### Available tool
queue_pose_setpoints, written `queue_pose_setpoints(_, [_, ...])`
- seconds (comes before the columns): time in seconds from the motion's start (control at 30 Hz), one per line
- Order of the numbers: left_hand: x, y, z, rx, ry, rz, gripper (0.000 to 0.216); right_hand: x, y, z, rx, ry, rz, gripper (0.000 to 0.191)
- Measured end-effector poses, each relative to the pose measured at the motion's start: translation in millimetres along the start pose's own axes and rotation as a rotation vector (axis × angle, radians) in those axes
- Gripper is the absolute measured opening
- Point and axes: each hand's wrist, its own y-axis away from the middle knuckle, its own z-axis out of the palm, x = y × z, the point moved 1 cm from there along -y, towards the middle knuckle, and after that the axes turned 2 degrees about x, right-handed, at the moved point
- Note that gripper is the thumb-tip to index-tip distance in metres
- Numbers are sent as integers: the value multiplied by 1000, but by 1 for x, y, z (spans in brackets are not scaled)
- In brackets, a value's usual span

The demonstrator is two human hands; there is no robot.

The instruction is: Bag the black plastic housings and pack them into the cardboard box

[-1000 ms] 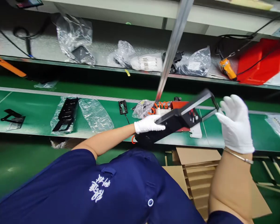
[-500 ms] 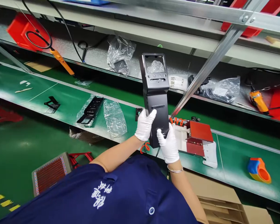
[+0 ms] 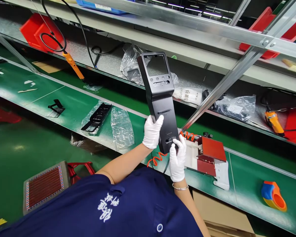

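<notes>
A long black housing (image 3: 160,87) with a rectangular window, a row of round holes and several slots is held up above the bench, tilted to the left. My left hand (image 3: 152,133), in a white glove, grips its left edge, thumb on the front face. At the lower right end my right hand (image 3: 177,161), also gloved, has its fingers bent against the housing beside the lowest slot; part of its grip is hidden. A black tray-like part (image 3: 96,118) lies on a plastic bag on the bench to the left.
Right of my hands sits a red and white fixture (image 3: 213,149). A tape dispenser (image 3: 273,196) stands farther right. Orange electric screwdrivers (image 3: 74,65) hang near the shelf, which bears plastic bags (image 3: 236,107). A slanted metal post (image 3: 222,85) rises behind the bench; a stool (image 3: 45,187) stands lower left.
The housing has tilted further left at its top. My right hand has shifted down, its thumb and fingers now drawn together at the housing's lower right corner. My left hand keeps its hold.
</notes>
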Motion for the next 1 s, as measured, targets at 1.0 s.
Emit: queue_pose_setpoints(1.0, [6, -26, -9, -128, 136, -253, 34, 6, -13, -40, -130, -416, 307, 55])
